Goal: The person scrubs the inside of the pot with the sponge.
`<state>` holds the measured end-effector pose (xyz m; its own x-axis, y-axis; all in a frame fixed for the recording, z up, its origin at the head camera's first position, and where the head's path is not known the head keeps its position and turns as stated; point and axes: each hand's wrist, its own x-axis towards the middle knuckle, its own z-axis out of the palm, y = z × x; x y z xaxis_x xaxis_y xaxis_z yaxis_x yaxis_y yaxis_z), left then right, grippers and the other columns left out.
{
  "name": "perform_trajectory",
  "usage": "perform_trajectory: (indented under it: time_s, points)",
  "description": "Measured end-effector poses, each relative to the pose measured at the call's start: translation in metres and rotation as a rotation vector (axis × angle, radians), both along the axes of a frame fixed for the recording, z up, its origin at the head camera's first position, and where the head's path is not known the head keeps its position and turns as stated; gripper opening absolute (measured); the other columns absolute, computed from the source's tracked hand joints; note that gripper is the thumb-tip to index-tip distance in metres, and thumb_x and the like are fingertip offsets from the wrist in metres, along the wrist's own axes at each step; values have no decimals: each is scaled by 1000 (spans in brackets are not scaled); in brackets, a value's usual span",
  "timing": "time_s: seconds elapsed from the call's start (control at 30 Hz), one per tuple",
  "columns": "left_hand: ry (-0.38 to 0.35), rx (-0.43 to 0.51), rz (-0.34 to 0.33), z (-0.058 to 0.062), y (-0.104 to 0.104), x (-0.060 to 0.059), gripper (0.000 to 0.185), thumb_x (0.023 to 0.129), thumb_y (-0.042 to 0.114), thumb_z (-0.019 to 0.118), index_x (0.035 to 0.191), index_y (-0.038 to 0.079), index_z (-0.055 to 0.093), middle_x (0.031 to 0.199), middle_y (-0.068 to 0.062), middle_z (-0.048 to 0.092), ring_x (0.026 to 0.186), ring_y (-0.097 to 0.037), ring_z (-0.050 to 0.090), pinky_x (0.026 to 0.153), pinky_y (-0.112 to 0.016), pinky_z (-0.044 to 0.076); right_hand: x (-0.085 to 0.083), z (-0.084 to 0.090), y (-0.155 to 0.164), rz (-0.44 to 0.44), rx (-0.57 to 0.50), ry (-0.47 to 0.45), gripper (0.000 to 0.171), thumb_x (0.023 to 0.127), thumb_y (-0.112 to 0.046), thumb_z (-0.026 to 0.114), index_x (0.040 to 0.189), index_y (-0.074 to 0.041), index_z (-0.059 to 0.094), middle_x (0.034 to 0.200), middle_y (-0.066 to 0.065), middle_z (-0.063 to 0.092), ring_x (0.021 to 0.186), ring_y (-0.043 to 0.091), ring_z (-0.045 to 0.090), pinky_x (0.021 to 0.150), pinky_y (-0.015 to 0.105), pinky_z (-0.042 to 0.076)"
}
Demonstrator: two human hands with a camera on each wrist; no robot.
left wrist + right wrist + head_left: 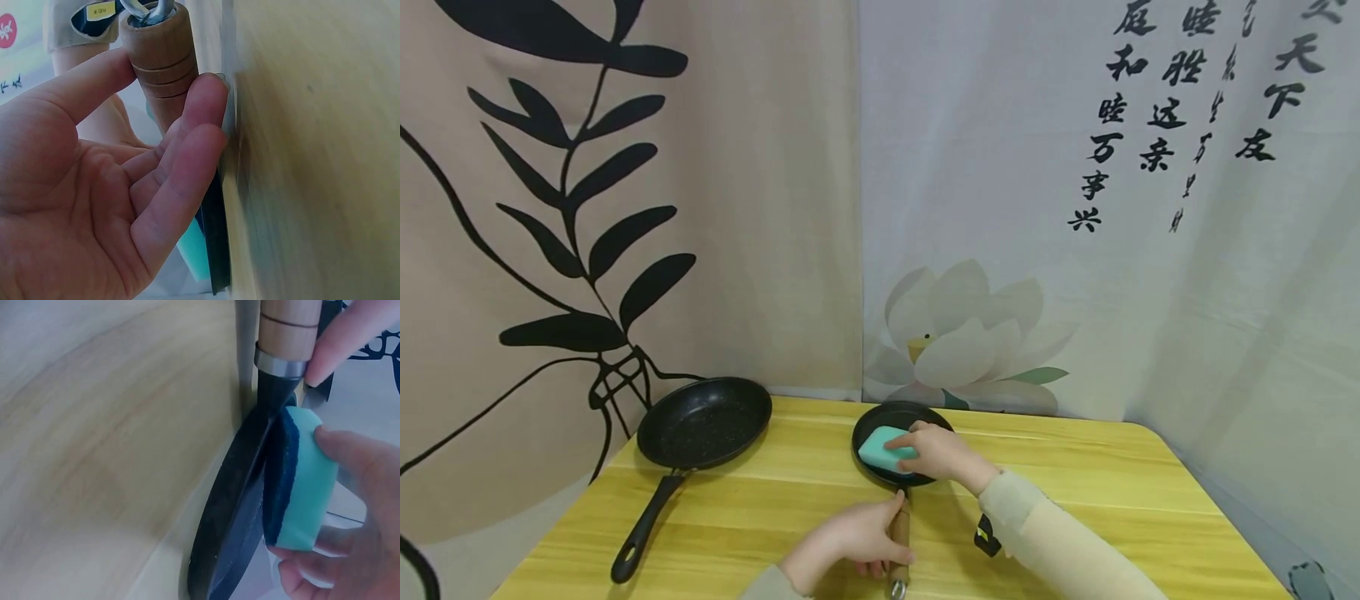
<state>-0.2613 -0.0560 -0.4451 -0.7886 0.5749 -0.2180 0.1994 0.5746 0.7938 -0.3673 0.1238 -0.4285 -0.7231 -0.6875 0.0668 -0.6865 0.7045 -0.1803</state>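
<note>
A small black frying pan lies on the table, its wooden handle toward me with a metal ring at the end. My left hand holds this handle, thumb and fingers on opposite sides of the wood. Inside the pan is a sponge, turquoise with a dark blue scouring layer. My right hand grips the sponge by its turquoise part, thumb on one edge and fingers on the other. In the right wrist view the dark layer faces the pan's inner surface; whether all of it touches is hidden.
A larger black frying pan with a black handle sits at the table's back left. Beyond the far edge of the yellow wooden table hangs a curtain printed with leaves, a flower and writing. A black strap piece hangs by my right sleeve.
</note>
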Motion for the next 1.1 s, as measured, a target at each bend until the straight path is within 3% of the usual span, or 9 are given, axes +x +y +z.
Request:
perform_trajectory:
  time_s: [0.3,0.5,0.67,1.1]
  points:
    - [17,-10,11,1,1,0,85,87,24,74,150,-7,25,59,-5,64,48,-21,62,42,-35,52,-2,-3,-9,-48,-9,31,37,91,-32,69,127,-24,67,108,5,63,84,15,58,71,33,52]
    - [32,-29,22,2,1,1,86,87,26,75,150,-6,26,57,-4,64,48,-20,62,42,-34,52,-6,-6,-14,-91,-4,36,38,90,-34,70,127,-27,67,102,2,61,74,11,54,64,30,51]
    - [23,-23,29,1,3,2,86,87,25,75,150,-6,26,57,-6,64,48,-21,62,42,-35,51,-11,-10,-17,-120,5,53,37,90,-37,70,126,-30,67,98,0,60,74,11,52,60,28,49]
    - [14,-23,31,1,3,1,85,87,24,75,150,-6,26,57,-6,64,48,-20,61,40,-34,50,-19,-11,-20,-160,13,39,37,91,-38,68,127,-32,66,107,5,60,72,12,55,58,28,49]
